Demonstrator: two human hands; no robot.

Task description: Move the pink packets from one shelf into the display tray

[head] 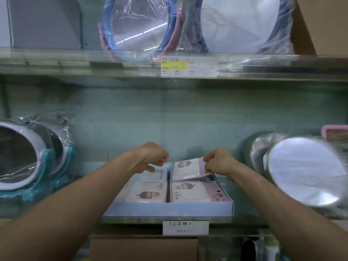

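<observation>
A shallow white display tray (167, 209) sits on the middle shelf and holds pink packets with cartoon prints in rows: front left (146, 192), front right (192, 192) and back left (157, 175). My right hand (219, 162) pinches the right edge of another pink packet (187, 168), tilted up over the tray's back right section. My left hand (154, 157) hovers over the back left packet with fingers curled, thumb tip near its corner; whether it touches the packet is unclear.
Plastic-wrapped round mirrors stand left (24, 157) and right (305, 170) of the tray. A pink-edged item (335, 132) is at far right. The shelf above carries wrapped hoops (143, 29) and a price label (188, 66). A handwritten label (185, 227) and a cardboard box (143, 249) lie below.
</observation>
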